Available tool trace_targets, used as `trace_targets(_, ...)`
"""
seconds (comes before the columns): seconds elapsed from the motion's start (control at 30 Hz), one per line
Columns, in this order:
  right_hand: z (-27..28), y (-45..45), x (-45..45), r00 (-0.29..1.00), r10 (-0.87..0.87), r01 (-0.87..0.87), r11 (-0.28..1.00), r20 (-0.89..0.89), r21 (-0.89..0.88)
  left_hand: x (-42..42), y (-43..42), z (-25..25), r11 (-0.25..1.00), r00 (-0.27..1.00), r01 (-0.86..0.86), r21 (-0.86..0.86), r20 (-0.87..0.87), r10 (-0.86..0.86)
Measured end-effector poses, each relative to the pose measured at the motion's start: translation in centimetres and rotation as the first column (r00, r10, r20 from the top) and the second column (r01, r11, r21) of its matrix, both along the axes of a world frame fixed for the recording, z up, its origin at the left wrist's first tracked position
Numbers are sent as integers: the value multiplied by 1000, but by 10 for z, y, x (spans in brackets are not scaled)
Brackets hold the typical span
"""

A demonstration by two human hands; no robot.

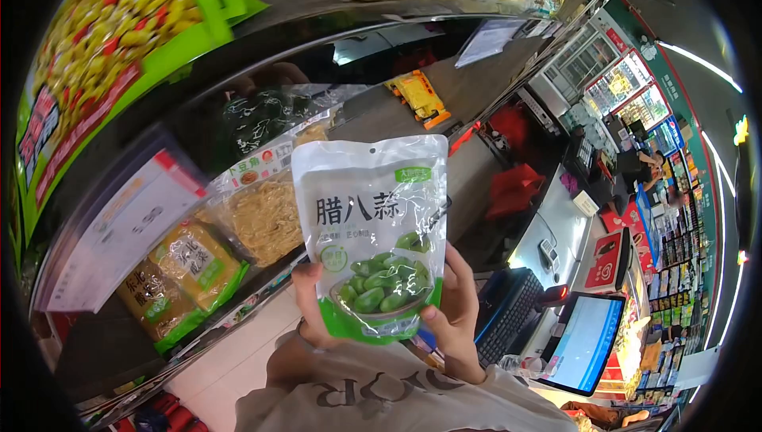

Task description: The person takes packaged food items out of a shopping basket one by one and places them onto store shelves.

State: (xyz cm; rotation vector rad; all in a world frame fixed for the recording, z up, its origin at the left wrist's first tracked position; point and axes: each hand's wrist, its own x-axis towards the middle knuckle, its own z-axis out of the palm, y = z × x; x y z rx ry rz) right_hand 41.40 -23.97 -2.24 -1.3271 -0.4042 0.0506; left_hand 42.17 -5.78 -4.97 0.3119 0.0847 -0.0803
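Observation:
A white and green pouch of pickled garlic (373, 233) is held upright in front of me, its printed front with green cloves facing the camera. My left hand (311, 305) grips its lower left edge, the thumb along the side and the other fingers behind. On the lower right, my right hand (456, 313) is closed on the pouch, thumb on the front and fingers behind it. Just left of the pouch, a clear bag of pale shredded food (266, 214) lies on the shelf.
Left are a large green bag (119, 35), a price tag (119, 225) and pickled-cabbage packs (186, 265). A yellow packet (421, 98) lies on the shelf behind the pouch. To the right, a checkout counter carries a keyboard (508, 317), a monitor (583, 341) and a phone (549, 256).

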Motion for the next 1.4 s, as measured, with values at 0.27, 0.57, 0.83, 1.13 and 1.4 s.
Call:
trace_targets(0.27,11,-29,17,950,46,-51,999,-308,-10,32,-30,-29,968,968,218,-124,156,-198)
trace_targets(0.57,-26,-66,63,910,-15,-22,996,-413,-85,35,-52,-38,895,967,248,370,-157,-203)
trace_targets(0.83,-74,-84,113,900,26,-55,997,-435,-55,58,-84,-45,678,986,113,727,-167,15)
trace_targets(1.13,-113,-103,259,999,44,-27,900,30,-435,172,-97,-93,223,973,-160,962,115,202)
trace_targets(1.4,-127,-97,379,973,60,6,959,223,-285,284,-119,-95,-212,850,-402,891,449,276)
